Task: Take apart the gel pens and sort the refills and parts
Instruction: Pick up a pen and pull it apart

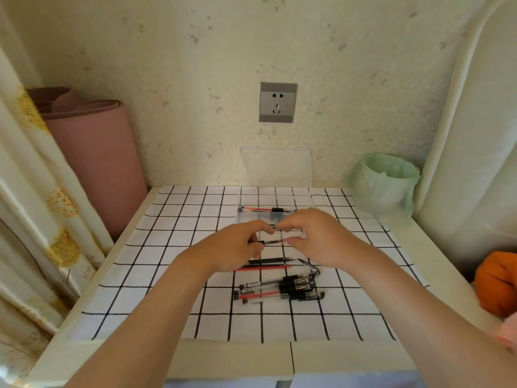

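The left hand (237, 246) and the right hand (317, 238) meet over the middle of the desk, each with fingers curled and pinching one end of a slim red-ink gel pen with a black tip (272, 241), held level between them just above the cloth.

Just nearer the person, a thin black refill (270, 259) and a thin red refill (264, 267) lie side by side, with a clear pen cap with a black clip (309, 266) at their right end. Nearer still lies a cluster of whole clear-barrelled gel pens with black grips (279, 288).

Beyond the hands sits a shallow clear plastic box (246, 219), its lid up against the wall, with one red pen (265, 210) inside.

All this rests on a white cloth with a black grid (173, 247) covering the pale desk (436, 247). Behind it rises floral wallpaper (195, 65) with a grey wall socket (277, 102). A rolled pink mat (92, 152) and a patterned curtain (33, 219) stand to the left, a bin lined with a green bag (384, 186) at the back right, an orange fabric bundle (498, 284) at the right edge.
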`<act>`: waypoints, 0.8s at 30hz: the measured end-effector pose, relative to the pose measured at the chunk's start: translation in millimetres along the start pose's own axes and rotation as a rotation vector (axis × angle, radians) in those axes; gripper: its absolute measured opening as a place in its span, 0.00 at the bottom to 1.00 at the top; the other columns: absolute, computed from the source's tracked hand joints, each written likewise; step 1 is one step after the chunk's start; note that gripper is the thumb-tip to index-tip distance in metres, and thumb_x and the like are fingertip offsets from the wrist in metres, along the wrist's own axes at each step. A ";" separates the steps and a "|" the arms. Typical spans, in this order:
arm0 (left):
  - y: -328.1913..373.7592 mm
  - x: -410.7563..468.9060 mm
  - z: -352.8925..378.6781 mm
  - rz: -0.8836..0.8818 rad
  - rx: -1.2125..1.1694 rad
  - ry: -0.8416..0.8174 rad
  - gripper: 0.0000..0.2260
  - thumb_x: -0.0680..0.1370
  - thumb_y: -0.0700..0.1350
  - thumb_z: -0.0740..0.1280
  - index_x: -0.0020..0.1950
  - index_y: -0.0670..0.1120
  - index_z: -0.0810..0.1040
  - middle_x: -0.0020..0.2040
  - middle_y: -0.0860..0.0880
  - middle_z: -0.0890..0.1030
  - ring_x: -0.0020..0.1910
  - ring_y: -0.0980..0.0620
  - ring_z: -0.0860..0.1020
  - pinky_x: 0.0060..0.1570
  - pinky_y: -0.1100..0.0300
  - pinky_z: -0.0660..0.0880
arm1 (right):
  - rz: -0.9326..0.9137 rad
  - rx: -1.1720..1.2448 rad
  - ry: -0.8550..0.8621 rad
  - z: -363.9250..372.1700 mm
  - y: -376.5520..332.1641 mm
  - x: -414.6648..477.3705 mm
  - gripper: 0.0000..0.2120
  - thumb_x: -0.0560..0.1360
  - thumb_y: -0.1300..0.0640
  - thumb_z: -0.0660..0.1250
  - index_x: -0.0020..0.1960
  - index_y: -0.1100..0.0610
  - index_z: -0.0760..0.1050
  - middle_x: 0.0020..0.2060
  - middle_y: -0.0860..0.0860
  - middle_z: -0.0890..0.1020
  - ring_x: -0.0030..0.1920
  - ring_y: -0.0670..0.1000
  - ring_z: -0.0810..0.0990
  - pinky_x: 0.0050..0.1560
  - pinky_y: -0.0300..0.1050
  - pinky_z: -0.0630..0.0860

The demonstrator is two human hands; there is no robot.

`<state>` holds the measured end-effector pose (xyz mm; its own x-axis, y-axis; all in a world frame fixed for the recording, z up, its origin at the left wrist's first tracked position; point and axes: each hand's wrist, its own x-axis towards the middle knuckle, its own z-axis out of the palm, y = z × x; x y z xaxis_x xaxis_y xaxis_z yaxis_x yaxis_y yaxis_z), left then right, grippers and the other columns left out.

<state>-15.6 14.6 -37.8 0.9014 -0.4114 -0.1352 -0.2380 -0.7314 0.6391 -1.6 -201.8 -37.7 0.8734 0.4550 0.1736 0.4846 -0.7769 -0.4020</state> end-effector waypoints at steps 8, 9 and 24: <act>0.8 1.6 3.1 0.009 0.039 -0.027 0.13 0.83 0.46 0.59 0.63 0.60 0.76 0.43 0.56 0.79 0.35 0.60 0.74 0.38 0.66 0.69 | 0.222 -0.222 -0.121 -13.9 20.3 -6.2 0.11 0.77 0.55 0.65 0.53 0.43 0.82 0.49 0.41 0.83 0.48 0.45 0.79 0.47 0.41 0.75; 0.5 1.6 3.4 0.011 0.039 -0.033 0.12 0.83 0.46 0.59 0.61 0.59 0.76 0.43 0.55 0.79 0.36 0.60 0.74 0.39 0.65 0.69 | 0.232 -0.237 -0.147 -11.7 20.8 -7.0 0.11 0.77 0.55 0.65 0.53 0.43 0.82 0.49 0.42 0.83 0.49 0.45 0.79 0.48 0.41 0.76; 1.2 -0.2 2.4 0.023 0.026 -0.046 0.09 0.83 0.46 0.59 0.58 0.58 0.74 0.42 0.54 0.79 0.34 0.60 0.72 0.37 0.65 0.69 | 0.192 -0.295 -0.140 6.1 12.2 -8.0 0.06 0.76 0.53 0.66 0.51 0.47 0.80 0.46 0.44 0.83 0.46 0.48 0.79 0.45 0.42 0.75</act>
<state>-16.9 12.5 -38.8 0.8782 -0.4523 -0.1557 -0.2681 -0.7349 0.6230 -3.0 -212.2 -49.5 0.9446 0.3278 -0.0131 0.3231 -0.9365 -0.1360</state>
